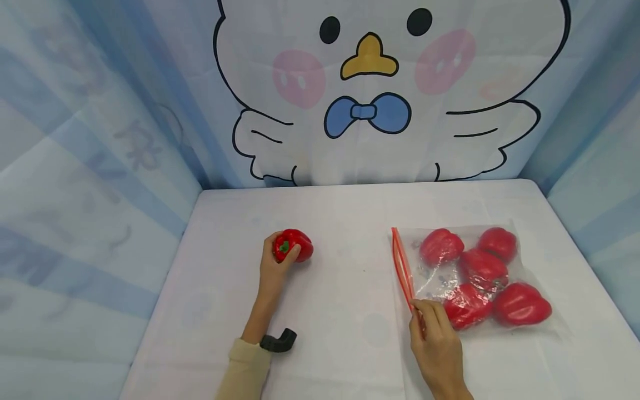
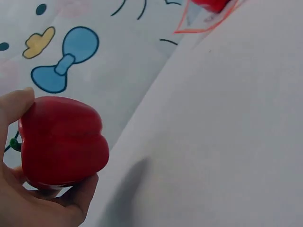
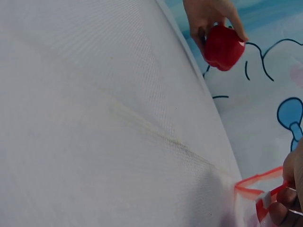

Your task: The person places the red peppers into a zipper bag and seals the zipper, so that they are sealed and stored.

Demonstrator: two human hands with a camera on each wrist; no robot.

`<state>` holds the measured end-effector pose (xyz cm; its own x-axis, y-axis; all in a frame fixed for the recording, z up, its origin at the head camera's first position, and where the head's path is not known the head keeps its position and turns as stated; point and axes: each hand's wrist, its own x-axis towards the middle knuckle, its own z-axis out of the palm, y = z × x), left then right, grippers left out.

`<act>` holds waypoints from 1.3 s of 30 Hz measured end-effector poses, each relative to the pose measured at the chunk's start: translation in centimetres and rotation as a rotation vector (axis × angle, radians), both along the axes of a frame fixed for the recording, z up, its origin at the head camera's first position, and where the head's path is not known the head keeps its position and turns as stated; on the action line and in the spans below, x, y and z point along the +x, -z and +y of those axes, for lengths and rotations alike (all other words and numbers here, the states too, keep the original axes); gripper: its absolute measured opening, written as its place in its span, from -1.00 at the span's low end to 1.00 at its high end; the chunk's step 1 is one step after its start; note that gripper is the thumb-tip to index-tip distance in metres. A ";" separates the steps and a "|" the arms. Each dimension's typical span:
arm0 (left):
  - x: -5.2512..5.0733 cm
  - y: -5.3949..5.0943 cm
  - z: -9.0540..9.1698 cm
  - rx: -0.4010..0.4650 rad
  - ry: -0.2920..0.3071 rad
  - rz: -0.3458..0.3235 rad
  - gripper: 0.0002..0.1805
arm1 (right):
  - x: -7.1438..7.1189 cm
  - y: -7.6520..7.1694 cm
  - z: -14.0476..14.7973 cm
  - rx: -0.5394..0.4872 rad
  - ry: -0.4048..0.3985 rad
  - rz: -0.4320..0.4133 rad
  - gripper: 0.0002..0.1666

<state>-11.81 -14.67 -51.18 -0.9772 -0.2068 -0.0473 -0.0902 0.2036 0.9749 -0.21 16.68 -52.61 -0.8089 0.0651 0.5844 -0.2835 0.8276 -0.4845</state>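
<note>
A red bell pepper [image 1: 304,250] with a green stem is gripped by my left hand [image 1: 275,272], thumb on one side and fingers on the other. The left wrist view shows the pepper [image 2: 64,142] held up off the table. On the right lies a clear zip bag [image 1: 425,283] with an orange-red zip edge, holding several red bell peppers [image 1: 522,304]. My right hand [image 1: 437,344] pinches the near end of that edge. In the right wrist view the fingers [image 3: 278,213] hold the bag's rim, which stands partly apart.
A white cloth covers the table [image 1: 340,333]. Behind it hangs a curtain [image 1: 370,155] printed with a cartoon figure, and blue-white curtains [image 1: 90,222] close off the sides. A black strap [image 1: 279,340] sits at my left wrist.
</note>
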 end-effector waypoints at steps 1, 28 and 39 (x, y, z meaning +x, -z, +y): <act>0.2 0.1 0.5 0.008 0.010 -0.001 -0.29 | 0.0 0.0 0.0 -0.002 0.000 0.004 -0.48; 1.6 1.8 10.8 0.263 0.326 -0.016 -0.35 | 0.1 0.2 0.1 -0.042 -0.019 -0.031 -0.62; 2.2 2.3 12.9 0.311 0.383 0.010 -0.35 | 0.0 0.2 0.2 -0.051 -0.032 -0.026 -0.62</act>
